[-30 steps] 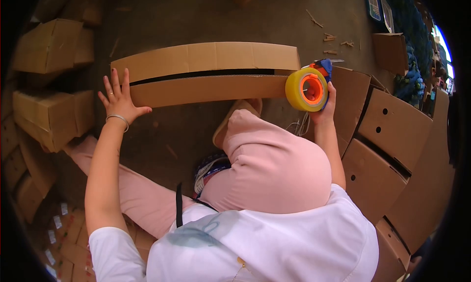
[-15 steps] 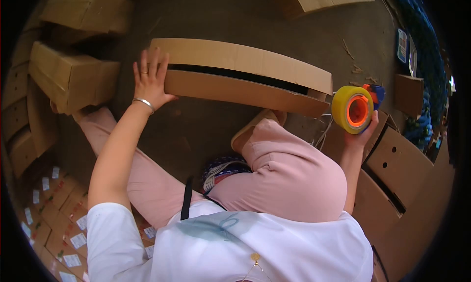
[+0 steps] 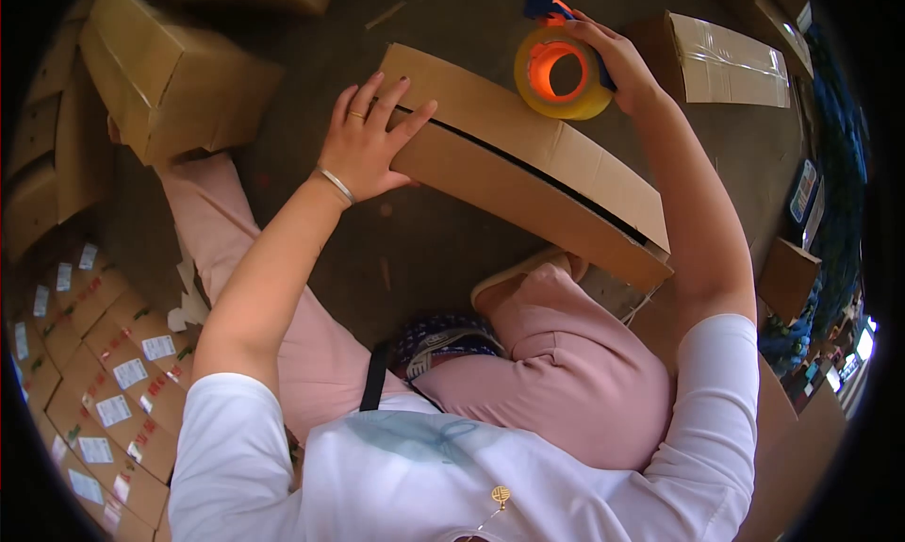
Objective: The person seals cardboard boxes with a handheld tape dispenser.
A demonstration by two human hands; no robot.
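A long cardboard box (image 3: 528,179) stands in front of me, its two top flaps almost meeting along a dark narrow gap. My left hand (image 3: 372,137) lies spread over the box's left end, fingers across the flaps and thumb at the near side. Above the far flap, my right hand (image 3: 613,57) grips a tape dispenser (image 3: 550,7) with a blue and orange head. On it sits a wide roll of yellowish clear tape (image 3: 586,102) around an orange core, its lower edge overlapping the far flap in this view.
At the left stands another brown carton (image 3: 193,75). Lower left, many flat cartons (image 3: 104,372) carry white labels. A taped carton (image 3: 731,61) lies at the upper right, with blue netting-like material (image 3: 839,146) beyond it. My bent legs (image 3: 566,372) flank the near side of the box.
My right hand has swung the tape dispenser from the box's right end up over its far side. In view, the box now slants down to the right; my left hand stays at its left end.
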